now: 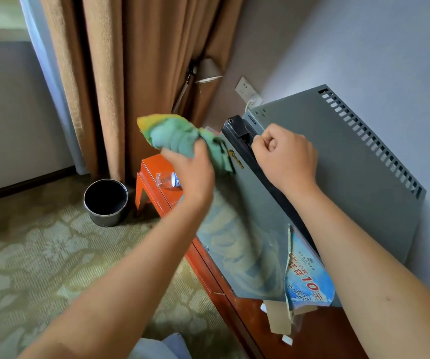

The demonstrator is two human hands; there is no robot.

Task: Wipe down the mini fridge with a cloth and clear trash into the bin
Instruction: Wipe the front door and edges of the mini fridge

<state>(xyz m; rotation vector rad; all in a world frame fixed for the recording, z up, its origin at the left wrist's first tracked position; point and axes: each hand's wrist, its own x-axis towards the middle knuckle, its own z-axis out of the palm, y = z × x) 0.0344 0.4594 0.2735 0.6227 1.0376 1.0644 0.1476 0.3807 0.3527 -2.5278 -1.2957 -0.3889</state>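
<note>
The grey mini fridge (pixel 338 161) stands on an orange-red wooden cabinet (pixel 154 187) against the wall. My right hand (pixel 286 156) grips the black top edge of the fridge door (pixel 237 128), fingers curled round it. My left hand (pixel 193 172) holds a bunched green and yellow cloth (pixel 175 136) in front of the door's upper part. A crushed clear plastic bottle (pixel 168 180) lies on the cabinet left of the fridge. A torn blue leaflet (pixel 307 278) and scraps of card (pixel 278 320) lie by the door's near corner. The black round bin (pixel 105 202) stands on the carpet to the left.
Brown curtains (pixel 120 81) hang behind the bin and cabinet. A floor lamp (pixel 206 71) leans in the corner beside a wall socket (pixel 245 88) with a plug in it. Patterned green carpet (pixel 40 255) covers the floor.
</note>
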